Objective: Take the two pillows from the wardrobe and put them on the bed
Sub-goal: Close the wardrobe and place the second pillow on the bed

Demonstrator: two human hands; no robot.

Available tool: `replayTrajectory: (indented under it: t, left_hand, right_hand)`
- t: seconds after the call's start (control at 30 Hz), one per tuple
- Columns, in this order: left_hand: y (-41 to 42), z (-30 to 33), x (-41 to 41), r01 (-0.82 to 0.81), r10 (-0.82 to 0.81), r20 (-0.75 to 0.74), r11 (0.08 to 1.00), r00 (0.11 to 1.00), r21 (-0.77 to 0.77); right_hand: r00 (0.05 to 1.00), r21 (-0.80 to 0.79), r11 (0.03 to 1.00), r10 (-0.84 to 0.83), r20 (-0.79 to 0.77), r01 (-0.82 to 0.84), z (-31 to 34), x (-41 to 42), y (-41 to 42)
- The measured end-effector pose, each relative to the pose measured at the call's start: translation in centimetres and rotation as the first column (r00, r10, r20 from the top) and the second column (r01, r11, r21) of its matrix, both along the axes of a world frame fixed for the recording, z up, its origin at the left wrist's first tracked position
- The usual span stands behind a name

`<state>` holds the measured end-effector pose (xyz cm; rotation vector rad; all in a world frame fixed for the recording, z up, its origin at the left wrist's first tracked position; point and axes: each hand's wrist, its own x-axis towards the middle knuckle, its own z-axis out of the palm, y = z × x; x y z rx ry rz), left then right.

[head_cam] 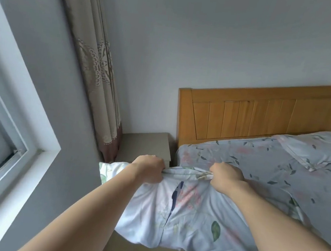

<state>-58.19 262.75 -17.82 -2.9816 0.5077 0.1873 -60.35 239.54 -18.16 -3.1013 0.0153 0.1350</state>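
Observation:
I hold a pale floral pillow (171,214) in front of me, off the near left corner of the bed (258,167). My left hand (149,169) is clenched on its top edge at the left. My right hand (226,178) is clenched on the same edge at the right. The pillow hangs down from both fists, partly over the bed's side. A second pillow (317,149) in matching floral fabric lies flat on the bed at the far right, by the wooden headboard (259,117).
A grey bedside table (144,143) stands between the bed and the wall corner. A beige patterned curtain (93,66) hangs in that corner. A window frame (16,140) fills the left side. A narrow strip of floor lies between the wall and the bed.

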Motion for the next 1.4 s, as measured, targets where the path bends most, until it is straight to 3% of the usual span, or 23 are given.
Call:
replayTrajectory:
  t: [0.5,0.8,1.1,1.4]
  left_hand:
    - [-1.7,0.1,26.8,0.138,-0.139,-0.106,0.990,0.985,-0.017]
    - [-5.3,-1.0,40.8,0.127,-0.138,-0.201,0.990,0.970,-0.065]
    - [-8.8,-2.0,54.8,0.149,-0.171,-0.367,0.985,0.914,-0.087]
    - [-16.5,-3.9,66.9,0.261,-0.283,-0.509,0.958,0.813,-0.116]
  right_hand:
    - [0.991,-0.033,0.990,-0.134,-0.002,0.134,-0.5,24.0,-1.3]
    - [0.987,-0.005,0.987,-0.158,-0.026,0.158,-2.3,37.9,-5.3]
    - [0.976,-0.016,0.978,-0.209,-0.060,0.208,-4.8,50.8,-8.5]
    - [0.963,-0.040,0.962,-0.269,0.014,0.269,-9.1,60.0,-16.0]
